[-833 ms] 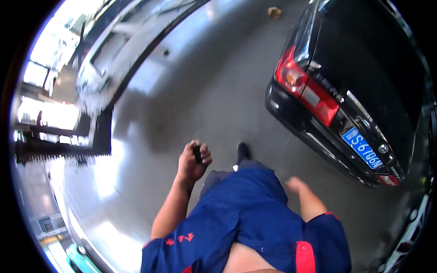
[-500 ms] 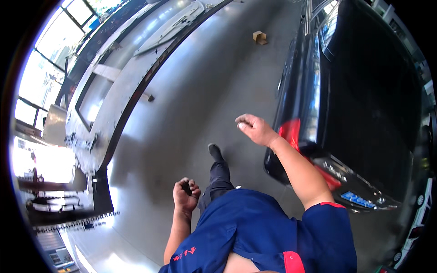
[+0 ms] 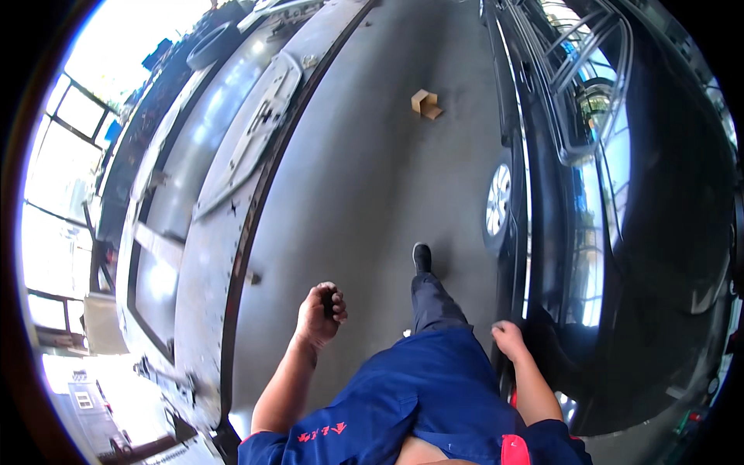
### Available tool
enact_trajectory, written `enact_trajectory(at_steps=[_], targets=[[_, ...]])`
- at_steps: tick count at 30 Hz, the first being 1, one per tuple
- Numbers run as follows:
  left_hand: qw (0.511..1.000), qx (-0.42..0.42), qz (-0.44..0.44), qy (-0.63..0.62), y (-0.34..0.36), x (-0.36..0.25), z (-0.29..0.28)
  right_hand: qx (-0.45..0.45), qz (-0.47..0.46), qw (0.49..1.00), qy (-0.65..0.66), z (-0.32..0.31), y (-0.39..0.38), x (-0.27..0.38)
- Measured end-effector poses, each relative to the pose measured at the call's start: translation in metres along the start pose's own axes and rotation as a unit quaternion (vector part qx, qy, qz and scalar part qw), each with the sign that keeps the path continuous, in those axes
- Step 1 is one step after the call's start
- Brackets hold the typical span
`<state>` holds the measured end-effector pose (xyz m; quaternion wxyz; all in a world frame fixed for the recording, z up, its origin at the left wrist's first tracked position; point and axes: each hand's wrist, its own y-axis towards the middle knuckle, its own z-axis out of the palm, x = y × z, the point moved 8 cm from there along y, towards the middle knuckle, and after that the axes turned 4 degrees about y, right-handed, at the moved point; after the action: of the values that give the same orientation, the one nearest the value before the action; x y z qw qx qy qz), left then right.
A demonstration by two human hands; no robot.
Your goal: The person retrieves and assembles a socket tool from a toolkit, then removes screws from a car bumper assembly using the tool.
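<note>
My left hand (image 3: 318,318) is raised in front of me with its fingers curled round something dark. That dark thing shows between the fingers and the palm, but its kind cannot be made out. Lower and to the right, my right hand (image 3: 508,339) hangs beside the black car (image 3: 554,232), fingers curled in, with nothing visible in them. Whether it touches the car's side cannot be told. Between the two hands, my leg in dark trousers (image 3: 435,304) stretches forward, ending in a dark shoe (image 3: 421,258) on the grey floor.
A long metal platform (image 3: 205,271) runs along the left, with a flat pale panel (image 3: 260,128) lying on it. An open cardboard box (image 3: 425,104) sits on the floor ahead. The car's silver wheel (image 3: 498,200) borders the right side. A tyre (image 3: 219,44) lies far left.
I have moved forward along the car, from its tail light to its side. The cardboard box appears nearer. My right hand has swung down and back; my left stays curled.
</note>
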<state>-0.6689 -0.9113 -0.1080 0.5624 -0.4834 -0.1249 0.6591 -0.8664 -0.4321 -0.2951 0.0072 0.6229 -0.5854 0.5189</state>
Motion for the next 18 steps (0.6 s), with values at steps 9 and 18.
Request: enact_trajectory(at_steps=[9, 18], targets=[[0.997, 0.034, -0.01, -0.07, 0.235, -0.18, 0.113, 0.096, -0.1, 0.981, -0.138, -0.005, 0.337, 0.332], [0.995, 0.008, 0.009, -0.096, 0.498, -0.364, 0.187, 0.079, -0.225, 0.97, -0.039, -0.036, 0.633, 0.654]])
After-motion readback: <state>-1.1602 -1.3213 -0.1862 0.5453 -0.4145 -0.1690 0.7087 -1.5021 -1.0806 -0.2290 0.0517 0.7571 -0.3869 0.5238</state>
